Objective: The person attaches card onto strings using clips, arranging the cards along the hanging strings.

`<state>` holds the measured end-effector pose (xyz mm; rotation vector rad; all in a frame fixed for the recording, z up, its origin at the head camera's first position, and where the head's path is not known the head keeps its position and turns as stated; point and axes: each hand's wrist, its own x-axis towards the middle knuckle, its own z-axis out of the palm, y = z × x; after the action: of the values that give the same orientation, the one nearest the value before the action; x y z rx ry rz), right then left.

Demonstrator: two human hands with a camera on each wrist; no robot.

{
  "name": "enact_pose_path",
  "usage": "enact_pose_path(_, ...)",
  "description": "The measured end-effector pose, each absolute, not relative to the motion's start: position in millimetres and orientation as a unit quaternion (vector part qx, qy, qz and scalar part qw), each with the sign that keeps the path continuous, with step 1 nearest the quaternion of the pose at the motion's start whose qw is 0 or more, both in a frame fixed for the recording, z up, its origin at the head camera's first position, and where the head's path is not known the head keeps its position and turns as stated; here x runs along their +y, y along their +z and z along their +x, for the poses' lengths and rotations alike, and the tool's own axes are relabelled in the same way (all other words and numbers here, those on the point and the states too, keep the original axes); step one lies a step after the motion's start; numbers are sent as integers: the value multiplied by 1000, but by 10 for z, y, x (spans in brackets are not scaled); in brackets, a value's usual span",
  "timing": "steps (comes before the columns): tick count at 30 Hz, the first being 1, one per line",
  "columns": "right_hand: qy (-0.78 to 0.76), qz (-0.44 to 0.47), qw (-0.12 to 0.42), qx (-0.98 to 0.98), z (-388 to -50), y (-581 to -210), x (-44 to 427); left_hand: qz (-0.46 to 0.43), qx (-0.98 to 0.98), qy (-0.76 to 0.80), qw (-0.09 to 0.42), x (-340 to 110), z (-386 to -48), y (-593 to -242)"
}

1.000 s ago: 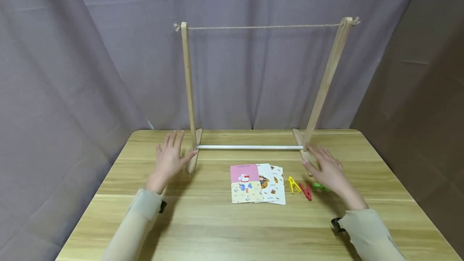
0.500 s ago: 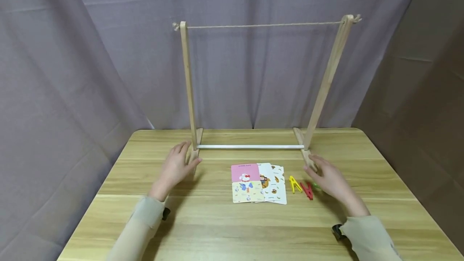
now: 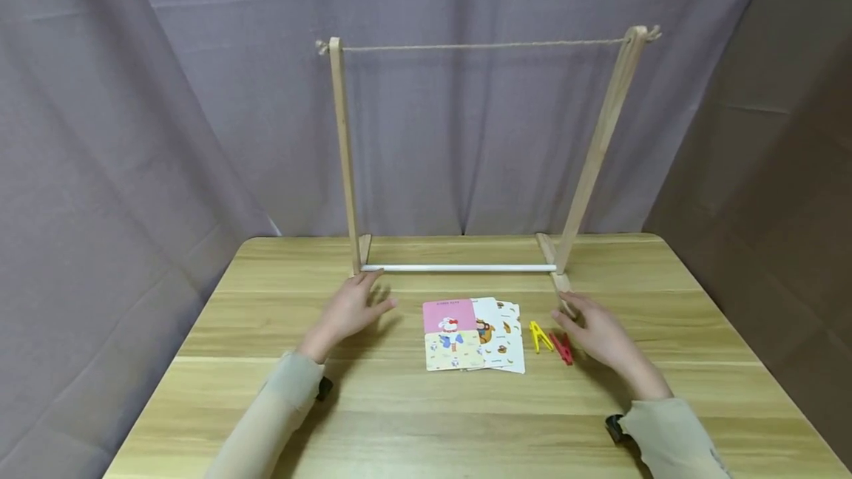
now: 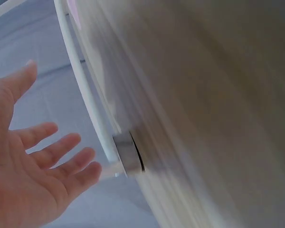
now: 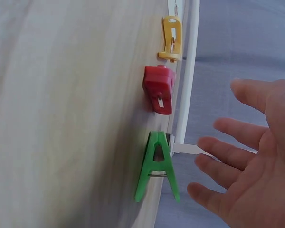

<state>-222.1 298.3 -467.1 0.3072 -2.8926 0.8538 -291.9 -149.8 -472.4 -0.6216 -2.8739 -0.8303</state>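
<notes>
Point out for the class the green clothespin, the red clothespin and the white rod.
Green clothespin (image 5: 157, 166): right wrist view, on the crossbar between its legs.
Red clothespin (image 5: 158, 85): right wrist view, on its body.
White rod (image 3: 459, 268): head view, halfway along its length.

The person reaches forward with both arms, the left arm (image 3: 262, 420) and the right arm (image 3: 675, 438) slanting inward, each in a pale sleeve that stops near the wrist. The left hand (image 3: 345, 313) and the right hand (image 3: 602, 333) are well apart, both angled in toward the middle. On the left the thumb (image 4: 21, 81) stands off to one side — the four fingers (image 4: 73, 164) are slightly bent, with small gaps showing between them. The right hand nearly mirrors it: thumb (image 5: 254, 92) held away, fingers (image 5: 225, 151) loosely bent and spread, palm (image 5: 261, 202) plain to see.
</notes>
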Motion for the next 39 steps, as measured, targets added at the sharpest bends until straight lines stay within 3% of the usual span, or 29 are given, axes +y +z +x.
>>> enact_pose_path(39, 315, 107, 27, -943, -2120, -4658, 2936, -263, -927, -255, -80, -968, -3041, -4714)
